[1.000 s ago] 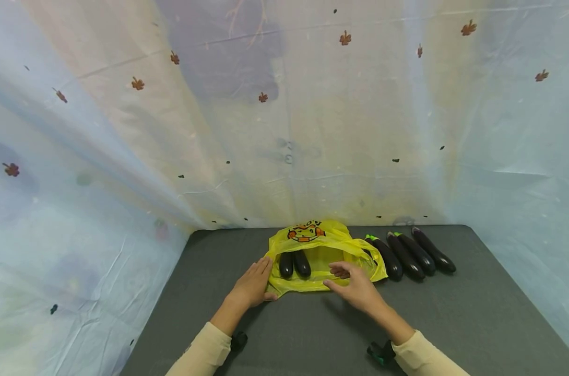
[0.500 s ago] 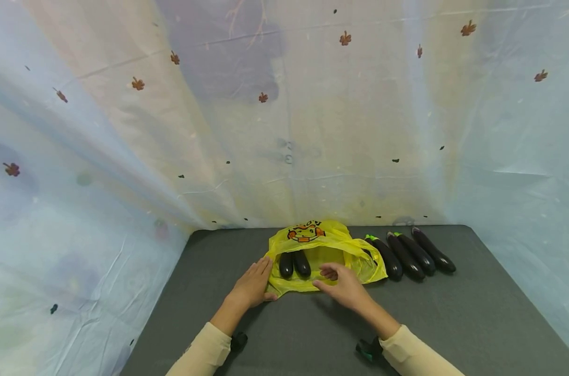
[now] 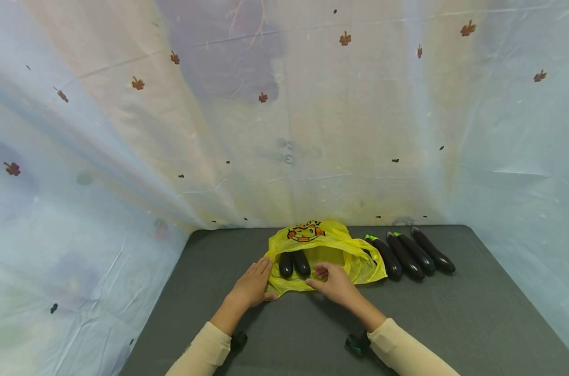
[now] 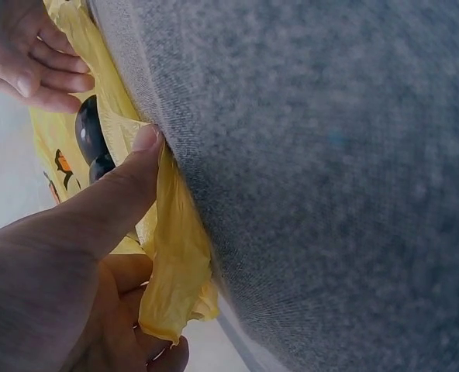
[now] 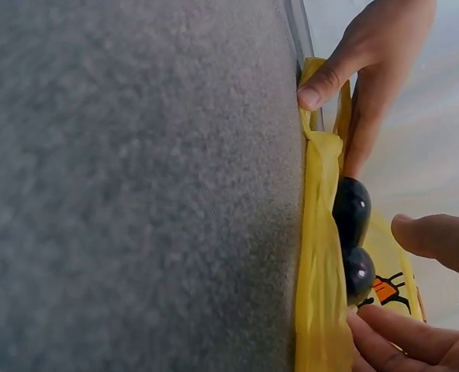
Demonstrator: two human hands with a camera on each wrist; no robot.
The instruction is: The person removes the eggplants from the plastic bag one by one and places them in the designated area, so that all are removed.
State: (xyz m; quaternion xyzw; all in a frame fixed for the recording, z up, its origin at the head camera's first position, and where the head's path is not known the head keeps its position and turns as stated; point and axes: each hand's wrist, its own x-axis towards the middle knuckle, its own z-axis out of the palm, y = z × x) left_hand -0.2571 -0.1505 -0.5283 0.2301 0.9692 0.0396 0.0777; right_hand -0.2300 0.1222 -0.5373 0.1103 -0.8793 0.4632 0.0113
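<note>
A yellow plastic bag (image 3: 327,235) with a printed cartoon figure lies on the table, its mouth facing me. Two dark eggplants (image 3: 301,264) rest inside, their rounded ends showing at the opening. My left hand (image 3: 252,284) holds the bag's left edge; in the left wrist view its thumb (image 4: 140,159) lies on the lower rim and its fingers (image 4: 125,271) are behind the plastic. My right hand (image 3: 336,284) is at the mouth, thumb and fingers parted around a gap with nothing gripped. In the right wrist view its fingertips (image 5: 361,322) come close beside the nearer eggplant (image 5: 358,275).
Several more eggplants (image 3: 406,256) lie side by side to the right of the bag, one partly covered by its handle. A dark grey table (image 3: 303,334) spreads beneath everything. Pale printed sheeting (image 3: 284,130) hangs behind it and at both sides.
My right hand has moved left across the bag's mouth, closer to the two eggplants inside. The left hand, the bag and the eggplants have kept their places.
</note>
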